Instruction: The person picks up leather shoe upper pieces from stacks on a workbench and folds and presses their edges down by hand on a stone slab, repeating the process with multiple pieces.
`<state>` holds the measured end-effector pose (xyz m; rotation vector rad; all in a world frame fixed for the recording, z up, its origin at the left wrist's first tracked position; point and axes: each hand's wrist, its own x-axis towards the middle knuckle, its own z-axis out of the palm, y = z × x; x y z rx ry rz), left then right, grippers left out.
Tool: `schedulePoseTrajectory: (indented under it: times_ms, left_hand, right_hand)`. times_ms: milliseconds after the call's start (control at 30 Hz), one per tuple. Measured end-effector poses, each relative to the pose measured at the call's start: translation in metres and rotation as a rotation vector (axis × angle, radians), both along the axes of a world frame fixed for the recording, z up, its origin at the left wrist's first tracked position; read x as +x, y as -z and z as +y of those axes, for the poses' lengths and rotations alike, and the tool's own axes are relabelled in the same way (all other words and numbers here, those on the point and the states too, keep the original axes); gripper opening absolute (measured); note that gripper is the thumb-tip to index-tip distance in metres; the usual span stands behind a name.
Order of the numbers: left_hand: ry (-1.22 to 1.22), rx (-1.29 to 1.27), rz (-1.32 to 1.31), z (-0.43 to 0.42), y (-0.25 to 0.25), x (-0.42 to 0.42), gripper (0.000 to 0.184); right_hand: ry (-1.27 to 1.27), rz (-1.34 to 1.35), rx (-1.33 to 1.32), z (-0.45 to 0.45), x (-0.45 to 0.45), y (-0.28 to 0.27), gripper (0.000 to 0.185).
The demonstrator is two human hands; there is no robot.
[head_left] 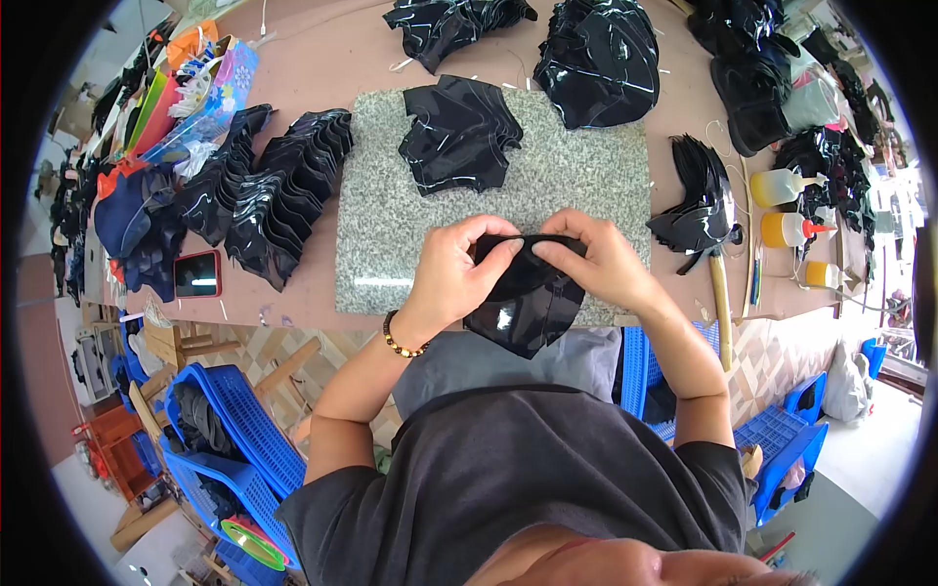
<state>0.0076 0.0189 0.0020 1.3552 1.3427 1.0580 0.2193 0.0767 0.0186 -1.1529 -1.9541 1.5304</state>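
Note:
Between both hands is a glossy black leather piece, its top edge folded over and the lower part hanging at the front edge of the slab. My left hand pinches the folded edge with thumb and fingers. Close beside it, my right hand pinches the same edge, the thumb tips a short gap apart. Under and beyond them lies a speckled grey stone slab. Farther back on the slab rests a stack of flat black pieces with white lines on them.
Rows of black pieces and a phone lie left. A flowered box stands behind them. Right are more black pieces, a wooden-handled tool and yellow glue bottles. Blue baskets stand below the table.

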Motion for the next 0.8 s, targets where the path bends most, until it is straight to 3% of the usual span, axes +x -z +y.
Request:
schedulePoseTrajectory:
  times_ms: [100, 200, 500, 600, 700, 800]
  left_hand:
    - [-0.031, 0.034, -0.131, 0.003, 0.005, 0.002, 0.013]
    - [-0.056, 0.076, -0.097, 0.006, 0.010, 0.004, 0.011]
    - [0.005, 0.070, -0.064, 0.014, 0.007, 0.003, 0.016]
    - [0.038, -0.001, 0.012, 0.013, 0.000, 0.002, 0.018]
    - [-0.050, 0.085, -0.025, 0.011, 0.009, 0.003, 0.016]
    - [-0.133, 0.067, -0.116, 0.009, 0.016, 0.003, 0.016]
  right_hand:
    - [-0.090, 0.024, -0.235, 0.015, 0.013, 0.013, 0.020]
    - [-0.069, 0.061, -0.246, 0.013, 0.014, 0.021, 0.020]
    - [0.014, -0.093, 0.060, 0.005, 0.003, 0.002, 0.019]
    - [-0.024, -0.097, 0.060, 0.005, 0.004, 0.005, 0.025]
    - [0.028, 0.186, -0.213, 0.010, 0.008, 0.010, 0.038]
    - [0.035, 0.173, -0.196, 0.012, 0.015, 0.020, 0.049]
